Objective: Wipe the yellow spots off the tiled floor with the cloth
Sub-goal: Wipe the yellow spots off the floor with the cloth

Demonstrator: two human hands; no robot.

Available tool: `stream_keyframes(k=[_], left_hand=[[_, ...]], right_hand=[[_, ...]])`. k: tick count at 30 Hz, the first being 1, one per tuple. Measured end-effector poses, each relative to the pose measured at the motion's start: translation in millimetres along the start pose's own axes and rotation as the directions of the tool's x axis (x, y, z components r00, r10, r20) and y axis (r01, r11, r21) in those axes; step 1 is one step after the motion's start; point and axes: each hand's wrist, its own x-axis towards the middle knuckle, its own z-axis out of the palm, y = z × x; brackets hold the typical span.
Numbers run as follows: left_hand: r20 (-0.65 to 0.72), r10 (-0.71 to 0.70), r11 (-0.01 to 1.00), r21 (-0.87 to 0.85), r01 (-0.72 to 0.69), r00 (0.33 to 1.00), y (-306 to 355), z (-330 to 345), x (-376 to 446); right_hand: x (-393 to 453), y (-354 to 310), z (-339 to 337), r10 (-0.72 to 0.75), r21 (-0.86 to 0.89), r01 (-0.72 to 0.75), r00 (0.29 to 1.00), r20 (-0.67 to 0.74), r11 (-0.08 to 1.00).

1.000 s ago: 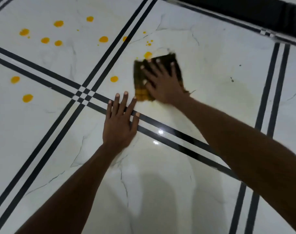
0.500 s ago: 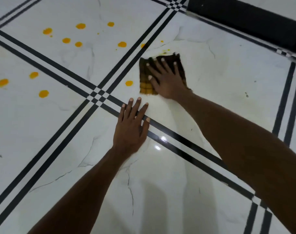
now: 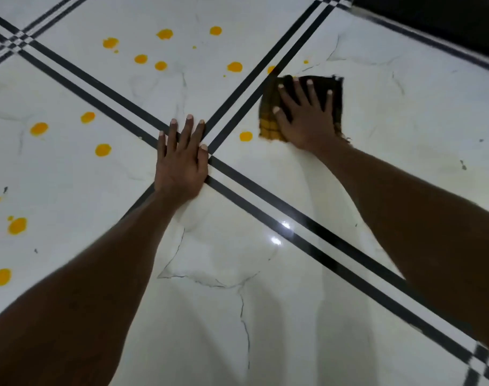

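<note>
Right hand (image 3: 304, 118): spread flat, pressing cloth (image 3: 268, 123) on floor (image 3: 405, 112). Nearest spot (image 3: 246, 136): just left of cloth's near corner. Left hand (image 3: 182, 160): flat, bracing; nothing held.

The tiled floor (image 3: 405, 112) lies flat and bare right of the cloth (image 3: 268, 118), giving open sweep room up to the dark skirting (image 3: 438, 20) at the far edge. Left of the cloth, the left hand (image 3: 182, 162) rests flat across the black tile lines, standing between the cloth and the yellow spots (image 3: 102, 149) farther left.
</note>
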Motion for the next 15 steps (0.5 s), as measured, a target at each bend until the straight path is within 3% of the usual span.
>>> stream_keyframes(k=[4, 7, 9, 11, 13, 15], left_hand=[[0.015, 0.002, 1.0, -0.009, -0.002, 1.0, -4.2, -4.2, 0.6], [0.016, -0.005, 1.0, -0.019, 0.005, 1.0, 0.2, -6.3, 1.8], [0.01, -0.02, 1.0, -0.019, 0.02, 1.0, 0.2, -6.8, 3.1], [0.011, -0.024, 1.0, -0.02, 0.024, 1.0, 0.1, -6.1, 3.3], [0.012, -0.017, 1.0, -0.011, 0.017, 1.0, -0.5, -4.2, 3.5], [0.012, -0.015, 1.0, -0.008, 0.015, 1.0, -3.3, -3.9, 6.1]], right_hand=[[-42.0, -71.4, 9.1, -0.343, -0.041, 0.343, 0.939, 0.012, 0.938], [-73.1, -28.4, 4.0, -0.461, -0.048, 0.465, 0.884, 0.075, 0.884], [-48.3, 20.5, -5.2, -0.386, -0.078, 0.389, 0.921, 0.05, 0.918], [7.7, 52.3, -16.0, -0.199, -0.09, 0.198, 0.98, 0.0, 0.976], [69.8, 53.0, -20.4, 0.003, -0.01, -0.003, 0.998, 0.056, 1.0], [108.5, 24.2, -15.0, 0.063, 0.033, -0.067, 0.991, 0.114, 0.997]])
